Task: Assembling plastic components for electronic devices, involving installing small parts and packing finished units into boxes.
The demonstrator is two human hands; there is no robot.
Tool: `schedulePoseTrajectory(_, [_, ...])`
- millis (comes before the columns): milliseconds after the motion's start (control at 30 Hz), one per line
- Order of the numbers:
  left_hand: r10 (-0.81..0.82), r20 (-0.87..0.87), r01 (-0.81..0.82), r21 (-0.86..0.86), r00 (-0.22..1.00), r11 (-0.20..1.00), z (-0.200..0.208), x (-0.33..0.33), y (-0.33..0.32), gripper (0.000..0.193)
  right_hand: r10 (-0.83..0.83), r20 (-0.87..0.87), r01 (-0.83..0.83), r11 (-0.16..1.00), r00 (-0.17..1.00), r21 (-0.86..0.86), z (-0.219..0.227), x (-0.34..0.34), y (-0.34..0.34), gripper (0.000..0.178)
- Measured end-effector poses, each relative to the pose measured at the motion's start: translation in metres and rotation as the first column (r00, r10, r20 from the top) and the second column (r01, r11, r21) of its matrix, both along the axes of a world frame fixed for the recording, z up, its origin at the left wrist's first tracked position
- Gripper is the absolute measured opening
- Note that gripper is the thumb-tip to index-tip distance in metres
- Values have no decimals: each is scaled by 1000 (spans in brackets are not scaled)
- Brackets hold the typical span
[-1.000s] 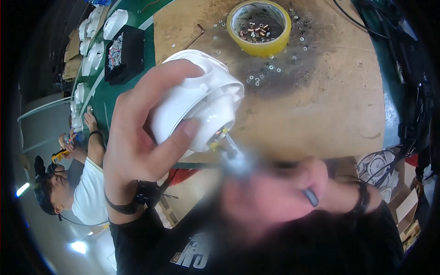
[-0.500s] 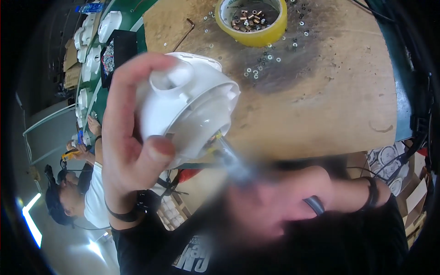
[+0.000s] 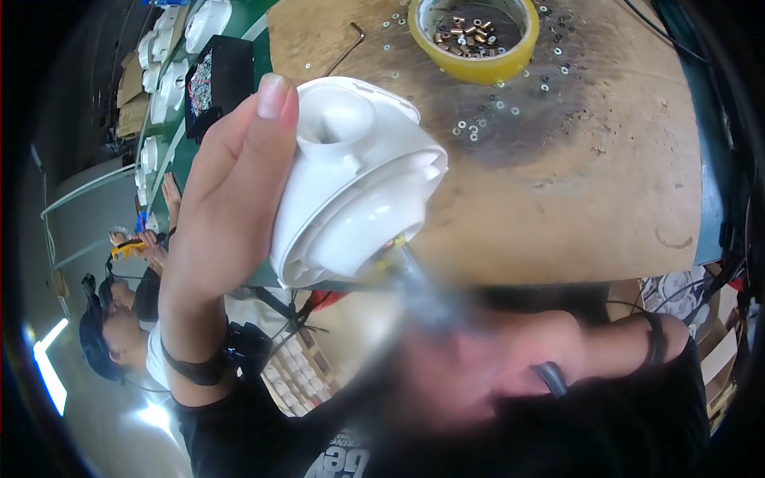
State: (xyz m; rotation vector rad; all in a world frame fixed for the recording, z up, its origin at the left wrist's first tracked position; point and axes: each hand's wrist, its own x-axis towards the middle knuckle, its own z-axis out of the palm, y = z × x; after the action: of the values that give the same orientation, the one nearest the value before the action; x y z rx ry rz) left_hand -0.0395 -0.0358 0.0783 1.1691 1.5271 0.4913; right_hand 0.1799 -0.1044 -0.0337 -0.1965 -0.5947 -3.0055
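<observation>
My left hand (image 3: 227, 191) grips a white plastic housing (image 3: 343, 183) from its left side, with one digit lying along the round opening at its top. The fingers behind the housing are hidden. Small yellow-green ends (image 3: 396, 243) show at a hole in the housing's lower right face. From there a greyish, see-through shaft (image 3: 426, 295), blurred, runs down to my right hand (image 3: 502, 350). That hand is closed round its lower end, close to the camera and smeared. Whether the shaft is a tool or a sleeve of wires I cannot tell.
A yellow tape roll (image 3: 510, 68) on the brown board (image 3: 582, 207) rings small coppery fittings. Several washers (image 3: 470, 131) lie beside it. A bent hex key (image 3: 347, 52) and a black bin (image 3: 239, 68) are further left. Another person (image 3: 119, 327) works at the far left.
My left hand has shifted its grip: the digit formerly low on the housing is no longer there, and one now lies along its upper left. The housing sits slightly further right in view.
</observation>
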Motion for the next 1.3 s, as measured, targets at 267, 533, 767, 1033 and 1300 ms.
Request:
schedulePoseTrajectory(267, [-25,-45,24,-13,999,1000,0,6,8,52,99,93,-104,993,991,53,5,6,26,27])
schedulePoseTrajectory(533, [-88,-149,105,113,985,988,-2,11,9,55,153,91,-160,985,984,66,6,10,34,22])
schedulePoseTrajectory(767, [-24,-458,148,236,889,961,-16,13,0,50,303,249,-339,933,920,118,7,10,59,19])
schedulePoseTrajectory(1033, [154,-369,-107,143,917,984,-27,29,-29,44,340,389,-411,904,856,117,17,25,68,22])
schedulePoseTrajectory(1300, [305,-368,-309,49,878,950,-25,38,-52,39,382,409,-521,795,828,310,14,15,67,25])
